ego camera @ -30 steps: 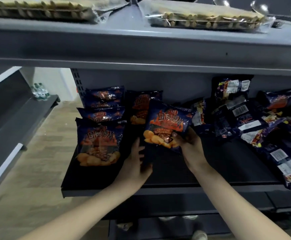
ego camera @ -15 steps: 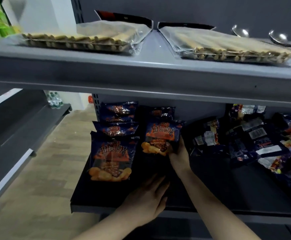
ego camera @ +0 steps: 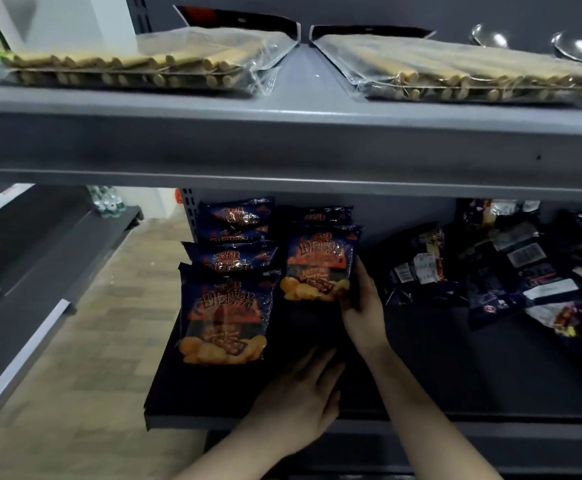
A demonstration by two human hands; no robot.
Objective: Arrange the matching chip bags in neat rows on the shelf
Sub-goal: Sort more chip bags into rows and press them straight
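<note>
Head view: the right hand (ego camera: pixel 360 303) pinches the bag (ego camera: pixel 320 263) at its lower right corner, now pushed deeper into the second row. The left hand (ego camera: pixel 303 403) has dropped back, fingers loose and empty on the shelf (ego camera: pixel 192 415). The pile (ego camera: pixel 511 268) beyond the right fingers is dim, its labels unreadable.
</note>
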